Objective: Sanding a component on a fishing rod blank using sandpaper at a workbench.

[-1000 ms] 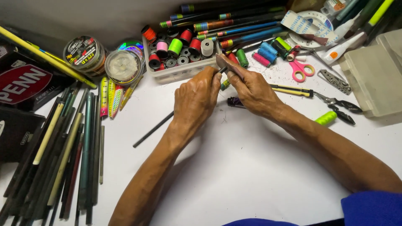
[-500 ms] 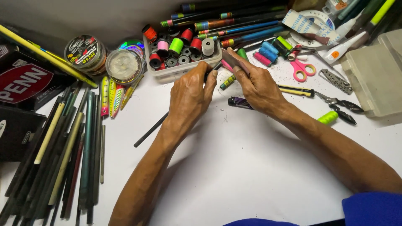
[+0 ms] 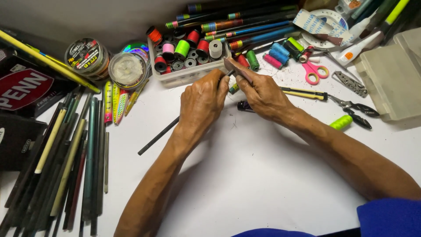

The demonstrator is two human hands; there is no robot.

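Note:
My left hand (image 3: 202, 102) grips a thin black rod (image 3: 158, 137) that slants down-left across the white table (image 3: 245, 175). My right hand (image 3: 262, 93) pinches a small flat brownish strip (image 3: 231, 66) against the rod's upper end, just in front of a clear tray of thread spools (image 3: 186, 75). The rod's tip is hidden between my fingers. A small dark piece (image 3: 244, 105) lies under my right hand.
A bundle of rod blanks (image 3: 66, 153) lies at the left, with line spools (image 3: 87, 56) and colourful lures (image 3: 115, 102) above. Wrapped rods (image 3: 245, 26) lie at the back. Pink scissors (image 3: 315, 72), pliers (image 3: 353, 107), a yellow-black tool (image 3: 302, 92), a green spool (image 3: 341, 122) and a plastic box (image 3: 390, 83) sit right.
Both hands have stayed on the rod, with the right hand's strip shifting slightly along the rod's end. Nothing else has moved.

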